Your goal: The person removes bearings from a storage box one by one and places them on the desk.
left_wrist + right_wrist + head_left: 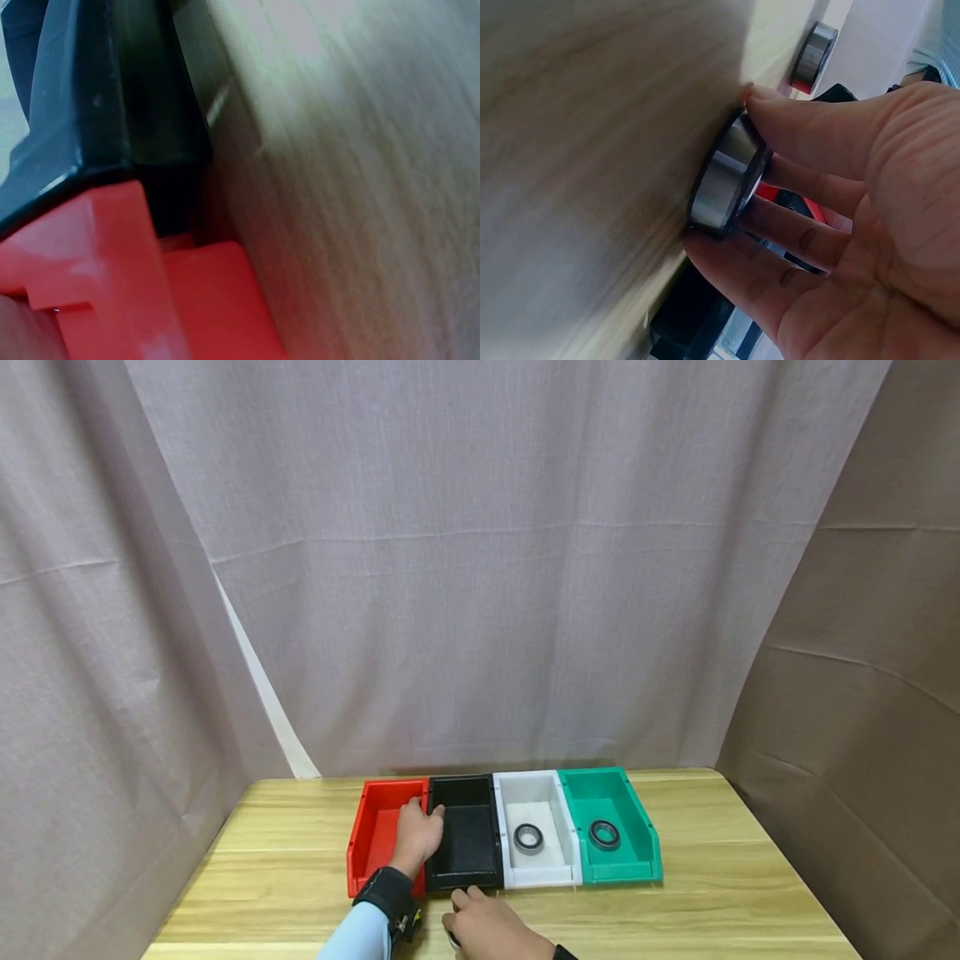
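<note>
Pinching bearing (724,180): right hand (491,928); left hand (416,839) at red bin (378,828), grasp unclear.

Can't see most of the ring (726,181) behind the right hand (491,928) from the head. Can't tell the left hand's (418,837) grip, too small, at the red bin (357,839). Can't see the bench's (750,868) front edge, cut off below.

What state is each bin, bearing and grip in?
Red bin: upright, partly hidden.
Black bin: upright, no contents visible.
White bin: upright, occupied.
White bin's bearing: lying flat.
Green bin: upright, occupied.
Green bin's bearing: lying flat.
Left grip: at red bin's edge, hold unclear.
Right grip: holding one bearing by its rim.
Far bearing, right wrist view: apart from right grip.
</note>
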A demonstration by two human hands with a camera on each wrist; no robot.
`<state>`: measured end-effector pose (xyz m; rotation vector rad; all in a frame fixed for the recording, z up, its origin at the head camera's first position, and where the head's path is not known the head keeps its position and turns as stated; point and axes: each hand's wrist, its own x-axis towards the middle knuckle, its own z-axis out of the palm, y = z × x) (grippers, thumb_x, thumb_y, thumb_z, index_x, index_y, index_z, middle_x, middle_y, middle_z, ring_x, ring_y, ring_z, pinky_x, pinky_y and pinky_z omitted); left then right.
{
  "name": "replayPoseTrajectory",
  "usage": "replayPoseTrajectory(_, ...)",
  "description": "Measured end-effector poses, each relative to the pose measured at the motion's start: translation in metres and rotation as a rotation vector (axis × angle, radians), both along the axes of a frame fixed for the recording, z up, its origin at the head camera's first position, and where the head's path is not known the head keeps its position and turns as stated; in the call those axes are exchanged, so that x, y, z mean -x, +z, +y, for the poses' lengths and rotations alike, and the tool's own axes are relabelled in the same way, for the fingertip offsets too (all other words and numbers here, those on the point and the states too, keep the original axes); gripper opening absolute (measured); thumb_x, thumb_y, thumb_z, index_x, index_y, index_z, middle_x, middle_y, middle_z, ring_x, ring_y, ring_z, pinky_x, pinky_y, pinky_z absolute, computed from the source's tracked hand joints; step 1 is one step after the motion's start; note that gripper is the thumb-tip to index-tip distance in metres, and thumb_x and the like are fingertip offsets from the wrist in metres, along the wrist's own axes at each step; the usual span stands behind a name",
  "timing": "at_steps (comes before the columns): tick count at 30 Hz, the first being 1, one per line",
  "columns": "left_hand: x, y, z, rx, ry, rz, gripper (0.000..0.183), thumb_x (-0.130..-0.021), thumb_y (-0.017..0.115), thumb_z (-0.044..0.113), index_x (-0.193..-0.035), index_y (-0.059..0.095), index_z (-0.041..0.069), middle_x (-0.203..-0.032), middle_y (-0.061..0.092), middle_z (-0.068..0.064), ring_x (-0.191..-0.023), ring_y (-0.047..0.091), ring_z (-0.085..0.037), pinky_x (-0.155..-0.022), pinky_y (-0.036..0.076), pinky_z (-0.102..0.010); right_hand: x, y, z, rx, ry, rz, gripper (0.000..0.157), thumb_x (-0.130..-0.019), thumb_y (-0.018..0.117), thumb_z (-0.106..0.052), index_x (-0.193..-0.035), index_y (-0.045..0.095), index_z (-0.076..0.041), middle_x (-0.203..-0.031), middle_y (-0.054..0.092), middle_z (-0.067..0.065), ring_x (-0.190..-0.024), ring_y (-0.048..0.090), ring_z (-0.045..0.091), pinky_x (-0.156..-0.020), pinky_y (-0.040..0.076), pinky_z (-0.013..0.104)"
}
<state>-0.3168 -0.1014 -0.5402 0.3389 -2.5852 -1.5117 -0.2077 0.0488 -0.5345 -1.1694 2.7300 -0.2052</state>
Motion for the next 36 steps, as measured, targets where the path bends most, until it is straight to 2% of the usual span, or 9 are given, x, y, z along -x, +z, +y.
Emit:
replayPoseTrajectory(4, -0.001, 0.004, 0.002, 0.003, 0.009, 0.0, 0.043, -0.101, 0.068, 0.019, -0.131, 0.059, -0.012, -0.106, 0.07, -0.023, -0.089, 0.063, -0.031, -0.082, 0.058, -0.049, 0.0, 0.006, 0.001, -0.006, -0.012, -0.037, 0.02, -0.09, 0.083, -0.028, -0.109, 0.079, -0.023, -0.098, 0.062, -0.009, -0.083, 0.05, 0.006, -0.067, 0.049, 0.022)
replayPoseTrajectory(10, 0.0, 0.004, 0.002, 0.037, 0.034, 0.018, 0.039, -0.099, 0.07, 0.019, -0.125, 0.064, -0.01, -0.103, 0.074, -0.022, -0.086, 0.066, -0.031, -0.079, 0.058, -0.048, 0.001, 0.004, 0.005, -0.034, -0.007, -0.008, 0.037, -0.092, 0.082, -0.037, -0.126, 0.075, -0.024, -0.108, 0.065, -0.009, -0.09, 0.053, 0.005, -0.074, 0.052, 0.022)
replayPoseTrajectory(14, 0.0, 0.002, 0.001, 0.056, 0.047, 0.014, 0.038, -0.099, 0.069, 0.023, -0.12, 0.066, -0.008, -0.099, 0.073, -0.021, -0.083, 0.064, -0.031, -0.074, 0.055, -0.044, 0.001, 0.004, 0.008, -0.032, -0.005, -0.012, 0.04, -0.094, 0.081, -0.039, -0.13, 0.073, -0.024, -0.11, 0.065, -0.01, -0.092, 0.053, 0.005, -0.078, 0.054, 0.022)
replayPoseTrajectory(16, 0.005, -0.006, -0.002, 0.077, 0.054, 0.033, 0.039, -0.1, 0.068, 0.029, -0.116, 0.066, -0.007, -0.093, 0.072, -0.02, -0.078, 0.062, -0.031, -0.069, 0.051, -0.041, 0.002, 0.005, 0.009, -0.026, -0.012, -0.037, 0.04, -0.095, 0.08, -0.039, -0.132, 0.072, -0.024, -0.112, 0.066, -0.009, -0.092, 0.053, 0.004, -0.08, 0.054, 0.022)
replayPoseTrajectory(23, 0.009, -0.007, -0.003, 0.083, 0.044, 0.007, 0.048, -0.099, 0.068, 0.035, -0.122, 0.066, -0.006, -0.099, 0.074, -0.02, -0.083, 0.065, -0.033, -0.073, 0.054, -0.046, 0.002, 0.013, 0.013, 0.021, -0.107, -0.188, 0.042, -0.097, 0.077, -0.041, -0.136, 0.071, -0.024, -0.119, 0.069, -0.008, -0.095, 0.055, 0.003, -0.088, 0.058, 0.027)
replayPoseTrajectory(28, 0.024, -0.032, -0.004, 0.146, 0.064, 0.034, 0.045, -0.098, 0.068, 0.043, -0.114, 0.068, 0.001, -0.092, 0.074, -0.014, -0.079, 0.065, -0.029, -0.066, 0.05, -0.04, 0.0, 0.021, 0.024, 0.111, -0.122, -0.146, 0.041, -0.102, 0.07, -0.044, -0.136, 0.072, -0.021, -0.122, 0.07, -0.009, -0.1, 0.059, 0.002, -0.093, 0.059, 0.03)
replayPoseTrajectory(30, 0.021, -0.027, -0.003, 0.168, 0.078, 0.056, 0.044, -0.098, 0.069, 0.042, -0.113, 0.068, 0.001, -0.092, 0.073, -0.014, -0.08, 0.066, -0.031, -0.067, 0.051, -0.042, -0.001, 0.026, 0.029, 0.165, -0.11, -0.102, 0.041, -0.104, 0.066, -0.045, -0.135, 0.073, -0.021, -0.123, 0.071, -0.008, -0.103, 0.06, 0.001, -0.094, 0.059, 0.03)
replayPoseTrajectory(31, 0.017, -0.02, -0.002, 0.177, 0.082, 0.075, 0.045, -0.098, 0.069, 0.042, -0.115, 0.068, 0.0, -0.093, 0.073, -0.016, -0.081, 0.067, -0.033, -0.069, 0.052, -0.045, -0.001, 0.028, 0.031, 0.192, -0.1, -0.073, 0.04, -0.105, 0.065, -0.044, -0.135, 0.073, -0.02, -0.122, 0.072, -0.008, -0.101, 0.06, 0.001, -0.093, 0.059, 0.029)
replayPoseTrajectory(36, -0.006, 0.012, 0.002, 0.202, 0.092, 0.116, 0.052, -0.1, 0.069, 0.036, -0.131, 0.064, -0.006, -0.113, 0.072, -0.025, -0.1, 0.069, -0.044, -0.091, 0.056, -0.059, 0.001, 0.036, 0.045, 0.284, -0.078, 0.121, 0.034, -0.106, 0.063, -0.037, -0.129, 0.077, -0.016, -0.11, 0.072, -0.006, -0.097, 0.061, 0.003, -0.083, 0.056, 0.026)
